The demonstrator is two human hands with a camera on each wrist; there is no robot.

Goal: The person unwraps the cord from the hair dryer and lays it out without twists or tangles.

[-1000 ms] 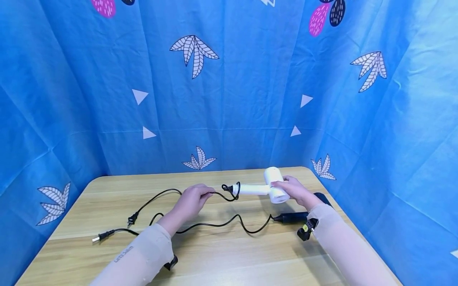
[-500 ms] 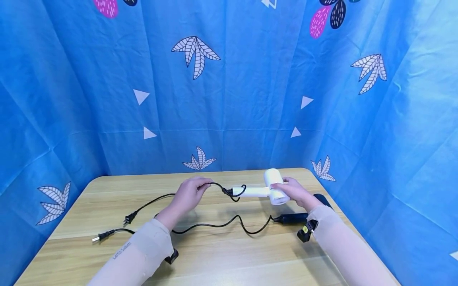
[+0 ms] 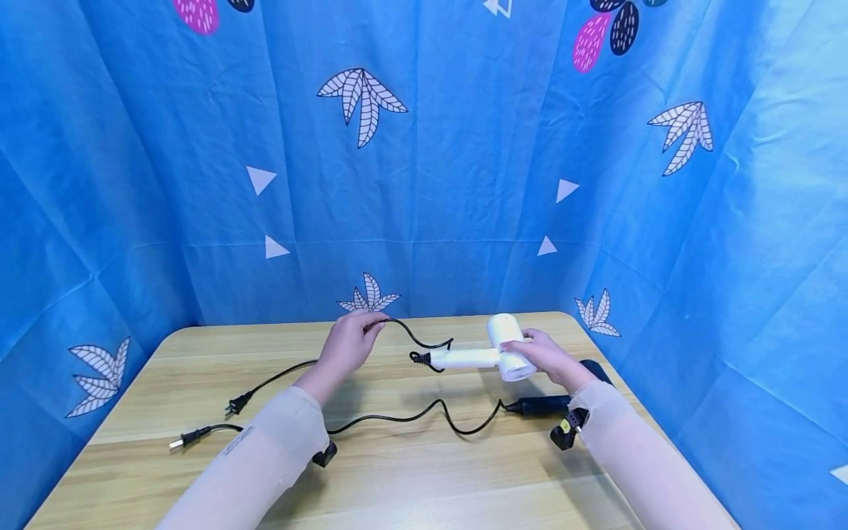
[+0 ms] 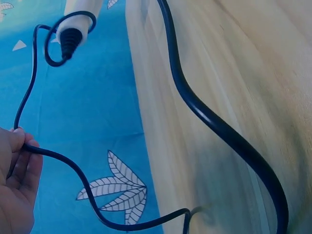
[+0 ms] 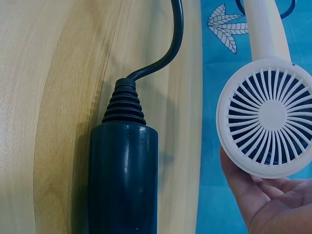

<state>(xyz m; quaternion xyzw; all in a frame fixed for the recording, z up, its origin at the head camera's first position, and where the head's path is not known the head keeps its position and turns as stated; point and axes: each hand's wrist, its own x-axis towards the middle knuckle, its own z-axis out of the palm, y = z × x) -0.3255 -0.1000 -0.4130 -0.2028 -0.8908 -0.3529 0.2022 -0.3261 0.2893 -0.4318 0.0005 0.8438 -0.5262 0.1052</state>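
Note:
My right hand (image 3: 546,353) grips a white hair dryer (image 3: 506,338) by its round head, above the table. In the right wrist view the slotted vent of the hair dryer (image 5: 272,117) faces the camera. Its handle points left, and the black power cord (image 3: 420,340) loops around the handle's end. My left hand (image 3: 347,342) pinches that cord between thumb and fingertips, raised to the left of the handle. The left wrist view shows the cord (image 4: 83,178) running through the left hand (image 4: 19,180) and hanging down toward the table.
A second, dark hair dryer (image 3: 539,405) lies at the table's right, partly behind the right forearm. Its cord (image 3: 397,418) snakes left across the table (image 3: 424,478). Two plugs, one black (image 3: 238,403) and one with pale prongs (image 3: 188,439), lie at left. A blue curtain (image 3: 424,184) surrounds the table.
My left hand has moved up and slightly left with the pinched cord, and the loop around the handle has shifted. The black plug has slid a little left. The right hand stays nearly still.

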